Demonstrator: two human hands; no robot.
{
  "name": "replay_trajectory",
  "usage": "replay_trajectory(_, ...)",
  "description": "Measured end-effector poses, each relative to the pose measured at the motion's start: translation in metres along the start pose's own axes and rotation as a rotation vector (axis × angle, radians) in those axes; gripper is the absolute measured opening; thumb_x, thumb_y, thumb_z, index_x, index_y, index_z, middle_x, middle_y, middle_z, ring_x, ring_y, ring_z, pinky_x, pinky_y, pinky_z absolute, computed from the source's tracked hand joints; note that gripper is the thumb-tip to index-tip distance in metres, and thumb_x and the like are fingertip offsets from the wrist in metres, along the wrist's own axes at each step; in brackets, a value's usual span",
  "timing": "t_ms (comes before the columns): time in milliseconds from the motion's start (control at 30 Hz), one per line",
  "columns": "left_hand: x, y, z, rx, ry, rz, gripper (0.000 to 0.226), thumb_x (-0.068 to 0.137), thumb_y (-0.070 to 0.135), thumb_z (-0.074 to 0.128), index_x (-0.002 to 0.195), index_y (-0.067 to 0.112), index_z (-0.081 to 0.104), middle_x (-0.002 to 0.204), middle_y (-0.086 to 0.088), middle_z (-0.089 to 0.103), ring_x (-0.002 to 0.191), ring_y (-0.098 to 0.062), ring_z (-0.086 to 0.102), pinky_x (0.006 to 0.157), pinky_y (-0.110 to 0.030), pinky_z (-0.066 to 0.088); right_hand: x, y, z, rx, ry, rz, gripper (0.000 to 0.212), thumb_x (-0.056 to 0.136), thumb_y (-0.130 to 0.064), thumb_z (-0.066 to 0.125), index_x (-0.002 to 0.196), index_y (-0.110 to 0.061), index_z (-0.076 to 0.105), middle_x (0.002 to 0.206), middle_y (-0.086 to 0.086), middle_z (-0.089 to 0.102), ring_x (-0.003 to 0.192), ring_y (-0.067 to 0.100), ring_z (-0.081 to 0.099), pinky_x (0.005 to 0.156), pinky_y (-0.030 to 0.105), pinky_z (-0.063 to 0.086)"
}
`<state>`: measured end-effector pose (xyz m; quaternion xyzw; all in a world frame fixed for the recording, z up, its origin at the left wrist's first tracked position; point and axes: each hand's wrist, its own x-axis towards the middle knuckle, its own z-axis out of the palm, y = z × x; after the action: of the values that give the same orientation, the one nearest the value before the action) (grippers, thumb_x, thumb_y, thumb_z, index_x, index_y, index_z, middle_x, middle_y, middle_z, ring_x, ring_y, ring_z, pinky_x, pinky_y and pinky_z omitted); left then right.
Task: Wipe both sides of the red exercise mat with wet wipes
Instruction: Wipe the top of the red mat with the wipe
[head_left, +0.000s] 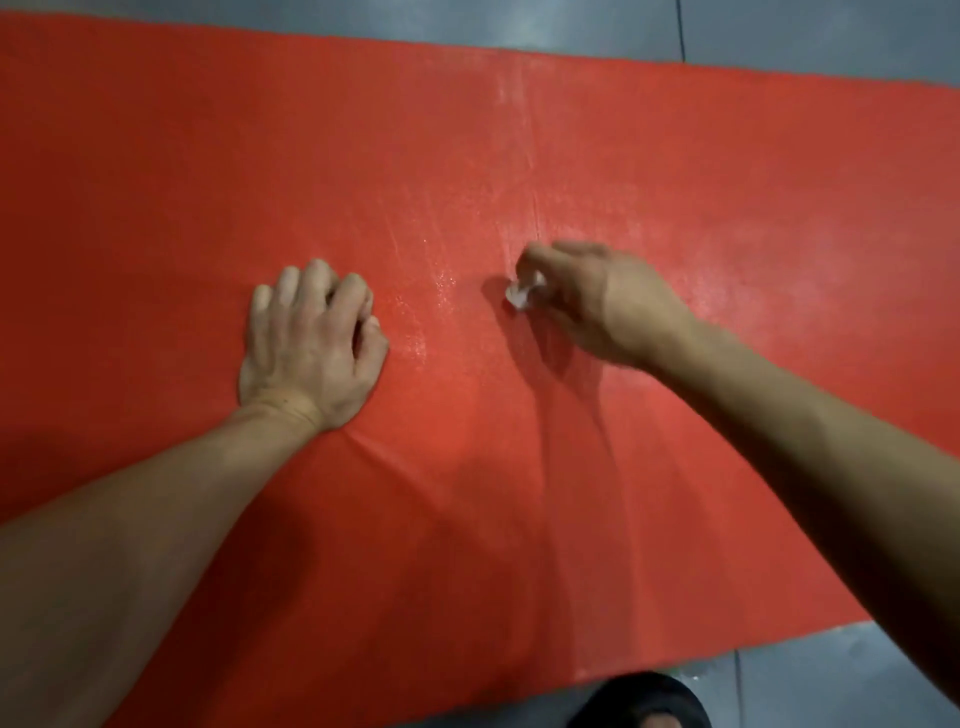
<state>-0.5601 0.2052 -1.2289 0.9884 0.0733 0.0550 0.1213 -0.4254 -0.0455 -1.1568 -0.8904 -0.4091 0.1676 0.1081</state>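
The red exercise mat (467, 171) lies flat on the floor and fills most of the view. My left hand (309, 345) rests on it left of centre, knuckles down, fingers curled with nothing in them. My right hand (597, 304) hovers at the mat's middle, pinching a small crumpled white wet wipe (519, 295) between fingertips and thumb. Wet shiny streaks mark the mat between my hands and off to the right. The mat wrinkles slightly below my left wrist.
Grey tiled floor (810, 31) shows beyond the mat's far edge and at the bottom right. A foot in a dark sandal (644, 701) stands on the floor at the mat's near edge.
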Motion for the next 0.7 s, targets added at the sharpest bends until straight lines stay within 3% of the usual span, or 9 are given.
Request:
replay_trajectory(167,-0.001,0.0,0.002,0.001,0.011,0.006,0.02,0.091,0.034,0.049,0.093,0.016,0.056,0.094,-0.012,0.049,0.088,-0.036,0.046,0.075,-0.048,0.029,0.004,0.003,0.013,-0.002,0.007,-0.002,0.02,0.098,-0.023,0.054,0.117,-0.019,0.059,0.102,0.004,0.062,0.086,0.034,0.064,0.064,0.041,0.053)
replay_trajectory(267,-0.002,0.0,0.002,-0.003,0.01,0.004,0.021,0.091,0.034,0.049,0.093,0.015,0.057,0.094,-0.013,0.049,0.087,-0.036,0.046,0.074,-0.048,0.029,-0.075,-0.02,0.03,0.094,-0.152,-0.078,0.021,0.095,-0.024,0.055,0.116,-0.027,0.06,0.103,-0.002,0.059,0.09,0.026,0.063,0.072,0.038,0.054)
replay_trajectory(367,-0.001,0.001,0.001,0.006,0.003,0.006,0.022,0.09,0.034,0.049,0.093,0.014,0.057,0.093,-0.013,0.049,0.087,-0.036,0.046,0.074,-0.048,0.029,-0.119,-0.039,0.031,0.022,-0.312,-0.228,0.021,0.098,-0.026,0.044,0.115,-0.03,0.056,0.099,-0.003,0.06,0.087,0.025,0.063,0.072,0.036,0.051)
replay_trajectory(433,-0.001,0.001,0.0,0.008,0.003,-0.002,0.022,0.091,0.034,0.049,0.093,0.014,0.057,0.093,-0.014,0.049,0.087,-0.036,0.046,0.075,-0.049,0.03,-0.091,-0.033,0.021,-0.027,-0.257,-0.233,0.026,0.099,-0.033,0.038,0.113,-0.028,0.059,0.096,-0.003,0.062,0.084,0.026,0.064,0.069,0.037,0.052)
replay_trajectory(533,-0.001,0.002,0.0,-0.002,0.013,-0.004,0.022,0.091,0.034,0.049,0.093,0.014,0.057,0.095,-0.014,0.049,0.089,-0.036,0.046,0.077,-0.049,0.031,-0.028,-0.013,0.013,-0.118,-0.045,-0.097,0.042,0.099,-0.046,0.031,0.118,-0.022,0.059,0.096,0.002,0.064,0.084,0.033,0.065,0.065,0.044,0.053)
replay_trajectory(600,-0.001,0.002,0.001,-0.001,0.014,0.001,0.022,0.091,0.035,0.049,0.094,0.015,0.057,0.095,-0.014,0.049,0.09,-0.037,0.047,0.078,-0.049,0.031,-0.012,-0.006,0.016,-0.118,-0.032,-0.054,0.04,0.097,-0.046,0.034,0.12,-0.02,0.054,0.099,0.002,0.065,0.083,0.035,0.066,0.063,0.043,0.053)
replay_trajectory(700,-0.002,0.002,0.002,-0.001,0.015,-0.005,0.021,0.091,0.034,0.05,0.093,0.015,0.057,0.096,-0.014,0.049,0.091,-0.036,0.047,0.078,-0.049,0.031,-0.059,-0.017,0.032,0.038,-0.098,-0.119,0.027,0.095,-0.037,0.043,0.114,-0.024,0.056,0.101,-0.003,0.066,0.082,0.029,0.068,0.064,0.037,0.054)
